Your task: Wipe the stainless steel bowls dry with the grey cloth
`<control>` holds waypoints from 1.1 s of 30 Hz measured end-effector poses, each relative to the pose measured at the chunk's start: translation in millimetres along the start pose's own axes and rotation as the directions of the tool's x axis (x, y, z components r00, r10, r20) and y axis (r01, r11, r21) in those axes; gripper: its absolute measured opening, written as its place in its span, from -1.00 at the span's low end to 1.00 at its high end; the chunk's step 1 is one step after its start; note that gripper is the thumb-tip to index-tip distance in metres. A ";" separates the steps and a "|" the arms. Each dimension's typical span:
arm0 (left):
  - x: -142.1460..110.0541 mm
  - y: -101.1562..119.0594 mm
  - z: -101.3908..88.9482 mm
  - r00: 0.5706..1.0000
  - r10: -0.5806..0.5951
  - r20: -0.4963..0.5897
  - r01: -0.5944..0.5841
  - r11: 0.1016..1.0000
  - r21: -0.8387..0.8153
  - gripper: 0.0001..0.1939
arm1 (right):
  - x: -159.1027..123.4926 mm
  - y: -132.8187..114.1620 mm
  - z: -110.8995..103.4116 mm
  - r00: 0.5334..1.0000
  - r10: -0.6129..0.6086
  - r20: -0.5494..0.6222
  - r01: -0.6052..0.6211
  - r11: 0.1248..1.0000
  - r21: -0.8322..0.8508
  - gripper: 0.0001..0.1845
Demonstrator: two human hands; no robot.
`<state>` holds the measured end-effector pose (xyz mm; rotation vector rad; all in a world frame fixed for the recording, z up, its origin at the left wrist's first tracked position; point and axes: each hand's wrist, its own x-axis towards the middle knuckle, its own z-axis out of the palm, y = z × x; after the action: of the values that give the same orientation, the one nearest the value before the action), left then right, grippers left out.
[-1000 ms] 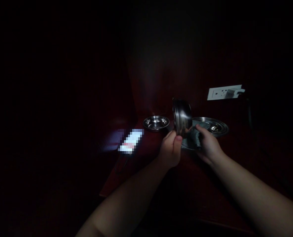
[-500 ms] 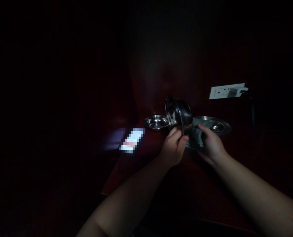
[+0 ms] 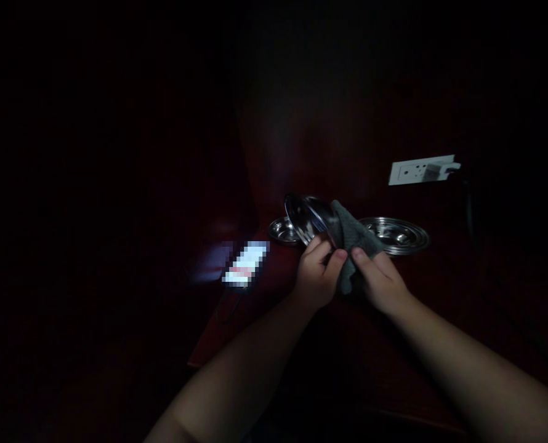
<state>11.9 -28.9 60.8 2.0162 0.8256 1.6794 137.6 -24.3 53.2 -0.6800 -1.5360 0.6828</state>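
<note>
Shiny steel bowls (image 3: 308,215), seemingly nested and tipped on their side, are gripped at the rim by my left hand (image 3: 319,274). My right hand (image 3: 381,280) is closed on a grey-green cloth (image 3: 358,237), which lies against the right side of the bowls. The two thumbs are close together near the bowl rim. Behind the bowls, a shallow steel dish (image 3: 281,231) rests on the dark red table, partly hidden. Beyond my right hand sits a wide steel plate (image 3: 412,239), its left part covered by the cloth.
A lit phone (image 3: 246,264), its screen blurred out, lies left of my hands with a cable running from it. On the back wall is a white socket plate (image 3: 403,173) with a charger (image 3: 435,171) plugged in. The table's left edge (image 3: 204,344) shows; surroundings are very dark.
The bowls have tilted and shifted left and slightly down. My right hand has moved left, bringing the cloth up against the bowls' side, where it now stands raised and folded.
</note>
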 end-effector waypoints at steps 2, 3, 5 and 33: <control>0.0 1.5 0.2 1.000 0.005 -0.008 -0.005 1.000 0.000 -0.73 | 0.9 -3.4 -1.2 0.979 -0.158 0.126 0.173 0.978 -0.116 -0.50; -0.2 1.9 0.3 1.000 0.003 -0.008 -0.003 1.000 -0.003 -0.72 | 1.5 -5.2 -2.1 0.962 -0.211 0.172 0.238 0.958 -0.162 -0.46; -0.9 1.9 0.5 1.000 -0.002 -0.004 0.002 1.000 -0.017 -0.70 | 2.7 -8.4 -4.0 0.933 -0.276 0.230 0.327 0.918 -0.225 -0.43; -12.3 6.1 -4.5 0.988 0.093 0.124 -0.093 0.996 -0.007 -0.64 | 15.9 10.3 -16.8 0.955 0.058 -0.290 -0.126 0.967 -0.221 -0.50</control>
<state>7.3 -41.9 56.4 2.1646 0.6979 1.5834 153.6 -5.0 56.7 -0.9925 -1.3372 0.4506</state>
